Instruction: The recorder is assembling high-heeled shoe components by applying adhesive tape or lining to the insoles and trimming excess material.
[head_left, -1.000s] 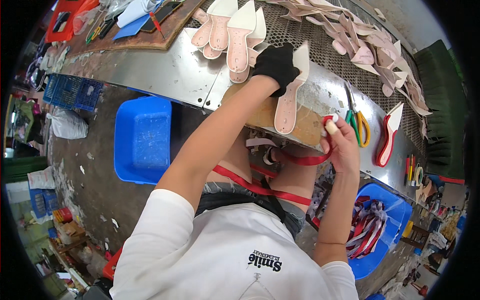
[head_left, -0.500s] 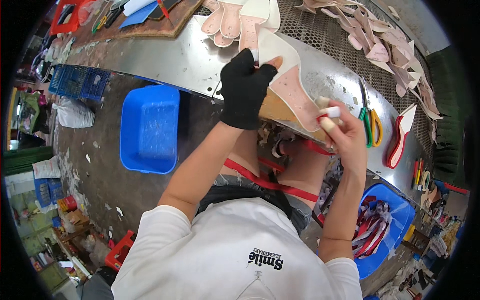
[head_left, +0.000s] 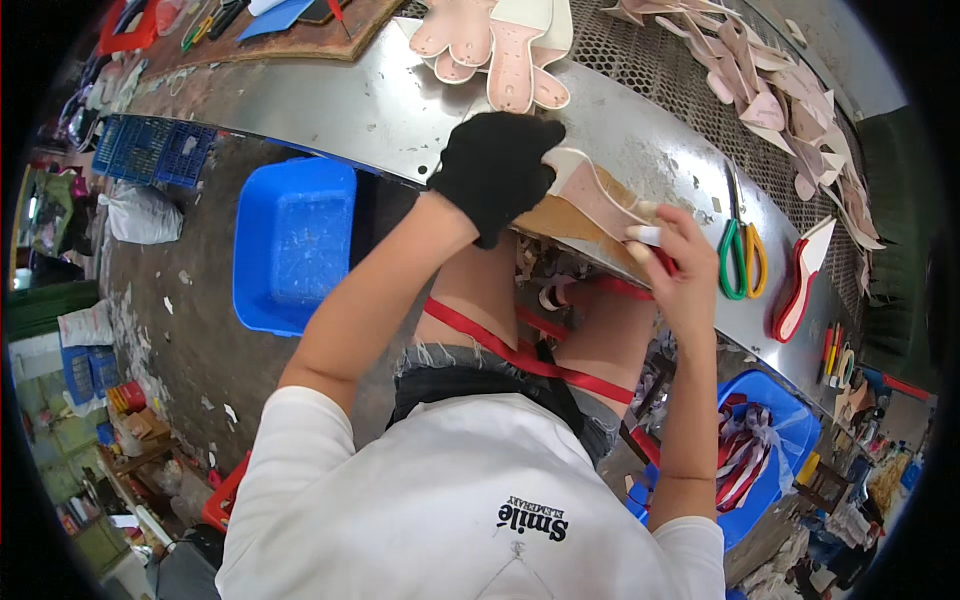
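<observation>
My left hand (head_left: 495,172), in a black fingerless glove, is closed over the wide white end of a pink and white insole-shaped piece (head_left: 592,196). The piece bends upward as it spans the gap between my hands. At its other end, my right hand (head_left: 682,268) pinches the edge with thumb and fingers; white tape wraps some fingertips. A bit of red strip (head_left: 665,261) shows within the right hand's grip. Beneath the piece lies a tan board (head_left: 560,218) at the table edge. The fingertips of my left hand are mostly hidden.
Similar pieces (head_left: 512,62) lie piled ahead on the metal table (head_left: 400,110). Scissors (head_left: 742,245) with green and yellow handles and a red-edged piece (head_left: 800,280) lie right. A blue tub (head_left: 300,250) stands left; another blue tub (head_left: 775,500) holds red and white strips.
My left hand has rolled over and moved slightly lower, covering the wide end of the piece, which now bends. My right hand has shifted a little lower and stays at the other end.
</observation>
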